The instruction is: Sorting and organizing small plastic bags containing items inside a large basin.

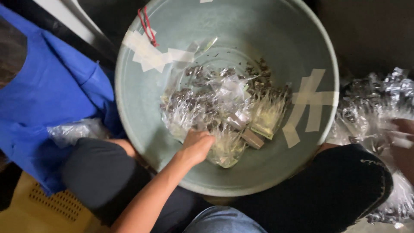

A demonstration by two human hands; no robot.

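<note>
Left hand (196, 144) clenched on clear packets (224, 108) at basin (142, 108) bottom; packets too many to count. Right hand (403, 142) blurred, grip unclear.

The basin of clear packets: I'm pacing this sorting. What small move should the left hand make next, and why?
Probably close on one packet and lift it. The left hand is down among the clear packets in the basin; whether it already grips one is unclear.

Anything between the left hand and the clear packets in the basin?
Nothing visible. The left hand is already down inside the grey-green basin, its fingers curled into the heap of clear packets. No lid or cover shows over them. The right hand is blurred at the frame's right edge, over crinkled plastic outside the basin.
</note>
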